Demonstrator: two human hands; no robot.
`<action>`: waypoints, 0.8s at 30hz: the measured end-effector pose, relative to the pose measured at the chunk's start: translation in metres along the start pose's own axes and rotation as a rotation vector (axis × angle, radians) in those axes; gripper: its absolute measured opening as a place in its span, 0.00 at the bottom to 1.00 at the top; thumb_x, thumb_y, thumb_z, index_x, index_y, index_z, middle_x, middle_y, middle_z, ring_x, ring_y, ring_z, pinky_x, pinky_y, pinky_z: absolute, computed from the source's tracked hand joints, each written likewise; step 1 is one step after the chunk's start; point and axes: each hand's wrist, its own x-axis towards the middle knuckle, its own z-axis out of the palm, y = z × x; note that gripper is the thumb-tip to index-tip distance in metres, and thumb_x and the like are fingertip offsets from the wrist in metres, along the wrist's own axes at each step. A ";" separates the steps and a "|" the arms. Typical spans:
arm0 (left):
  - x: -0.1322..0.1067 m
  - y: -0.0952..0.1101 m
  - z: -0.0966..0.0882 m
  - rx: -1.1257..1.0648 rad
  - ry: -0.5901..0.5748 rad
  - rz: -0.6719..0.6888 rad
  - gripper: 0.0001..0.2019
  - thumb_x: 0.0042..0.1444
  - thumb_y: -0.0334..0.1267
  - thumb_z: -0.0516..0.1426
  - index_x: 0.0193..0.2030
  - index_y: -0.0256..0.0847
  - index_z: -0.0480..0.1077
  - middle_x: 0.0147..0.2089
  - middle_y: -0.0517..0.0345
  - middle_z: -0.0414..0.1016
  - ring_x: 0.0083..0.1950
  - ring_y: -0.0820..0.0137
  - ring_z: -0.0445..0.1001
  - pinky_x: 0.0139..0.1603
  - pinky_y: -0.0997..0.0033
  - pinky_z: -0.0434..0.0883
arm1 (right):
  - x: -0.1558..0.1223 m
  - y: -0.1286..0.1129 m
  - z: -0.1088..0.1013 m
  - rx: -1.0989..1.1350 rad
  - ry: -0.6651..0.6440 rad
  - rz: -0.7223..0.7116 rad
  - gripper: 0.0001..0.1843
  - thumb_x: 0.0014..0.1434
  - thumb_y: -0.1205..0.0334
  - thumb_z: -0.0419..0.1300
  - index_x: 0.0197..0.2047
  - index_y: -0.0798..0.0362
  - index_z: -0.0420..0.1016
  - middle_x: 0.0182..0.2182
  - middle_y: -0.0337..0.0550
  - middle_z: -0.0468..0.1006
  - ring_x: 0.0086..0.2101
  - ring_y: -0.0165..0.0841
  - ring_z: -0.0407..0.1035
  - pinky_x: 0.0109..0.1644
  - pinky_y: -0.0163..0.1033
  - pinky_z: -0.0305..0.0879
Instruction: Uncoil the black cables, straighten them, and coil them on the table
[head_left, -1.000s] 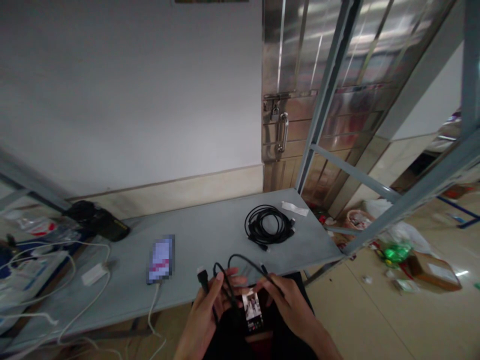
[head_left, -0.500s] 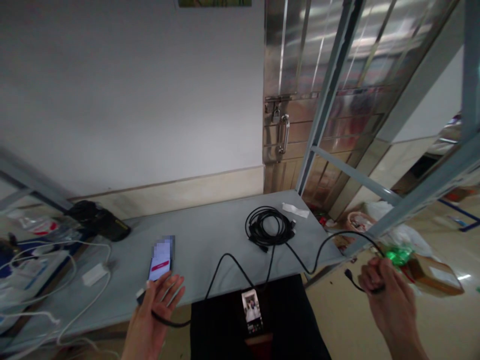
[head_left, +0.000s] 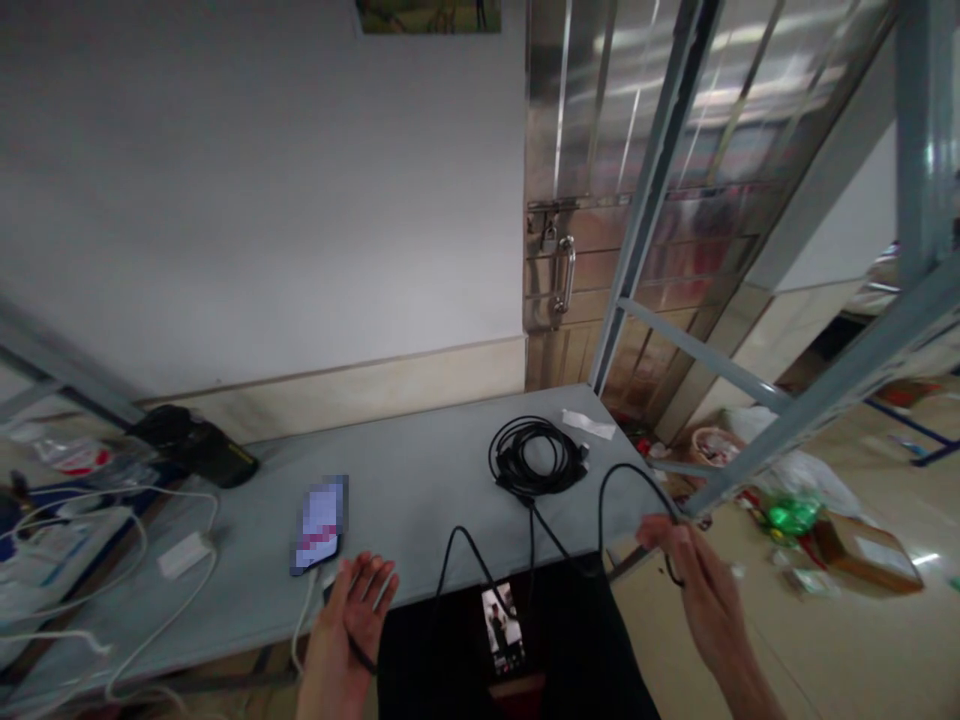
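So, black cable (head_left: 459, 529) spans both hands; from the left fingers it arches up at 2 o'clock, from the right fingers it loops up at 10 to 11. Left hand (head_left: 356, 612): palm up, fingers half spread, slightly curled, cable across the base of the palm, dark end (head_left: 328, 592) poking out by the thumb. Whether the thumb clamps it, can't tell. Right hand (head_left: 694, 570): thumb and fingers pinched on the cable, short bend showing just beneath. Lit phone (head_left: 501, 630) on the lap (head_left: 420, 660) between the hands, cable crossing its upper part. Black coil (head_left: 517, 470) on grey surface (head_left: 405, 500), between 12 and 1 from lit phone. Second phone (head_left: 319, 525), white lead (head_left: 306, 620) at its near end, 11 o'clock of left hand.
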 end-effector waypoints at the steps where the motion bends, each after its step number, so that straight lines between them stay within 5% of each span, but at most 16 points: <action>1: -0.001 -0.006 0.002 0.016 -0.037 -0.020 0.12 0.75 0.41 0.58 0.44 0.41 0.81 0.46 0.52 0.88 0.49 0.64 0.89 0.61 0.59 0.83 | -0.005 -0.003 0.016 -0.061 -0.096 -0.012 0.28 0.76 0.33 0.59 0.50 0.48 0.87 0.46 0.49 0.86 0.50 0.43 0.79 0.59 0.45 0.75; 5: -0.010 -0.033 0.013 0.103 -0.241 -0.165 0.18 0.73 0.48 0.60 0.56 0.37 0.83 0.63 0.36 0.86 0.68 0.51 0.83 0.75 0.47 0.75 | -0.034 -0.023 0.085 -0.080 -0.497 -0.043 0.25 0.82 0.40 0.51 0.59 0.45 0.84 0.57 0.49 0.85 0.59 0.43 0.78 0.68 0.45 0.71; 10: -0.030 -0.062 0.026 0.100 -0.340 -0.274 0.16 0.68 0.46 0.66 0.52 0.35 0.84 0.63 0.35 0.85 0.68 0.46 0.83 0.72 0.50 0.78 | -0.065 -0.038 0.142 0.007 -0.845 -0.081 0.22 0.84 0.46 0.49 0.54 0.47 0.80 0.49 0.46 0.85 0.50 0.39 0.80 0.61 0.42 0.74; 15: -0.043 -0.075 0.034 0.036 -0.280 -0.238 0.12 0.67 0.39 0.66 0.52 0.35 0.85 0.58 0.40 0.88 0.62 0.49 0.86 0.62 0.57 0.84 | -0.080 -0.034 0.159 -0.043 -0.915 -0.069 0.16 0.82 0.53 0.51 0.58 0.47 0.78 0.54 0.48 0.85 0.53 0.39 0.80 0.62 0.39 0.72; 19: -0.048 -0.067 0.036 0.049 -0.315 -0.274 0.20 0.68 0.45 0.66 0.63 0.39 0.82 0.60 0.41 0.88 0.60 0.48 0.87 0.50 0.59 0.87 | -0.085 -0.033 0.157 -0.184 -0.920 0.008 0.20 0.82 0.51 0.49 0.60 0.49 0.78 0.51 0.51 0.86 0.50 0.41 0.81 0.60 0.40 0.75; 24: -0.059 -0.047 0.049 0.002 -0.263 -0.253 0.19 0.73 0.44 0.61 0.66 0.43 0.81 0.71 0.45 0.81 0.69 0.55 0.83 0.63 0.62 0.83 | -0.098 -0.023 0.162 -0.290 -0.999 -0.007 0.28 0.82 0.53 0.47 0.76 0.54 0.68 0.64 0.61 0.81 0.63 0.47 0.78 0.70 0.48 0.72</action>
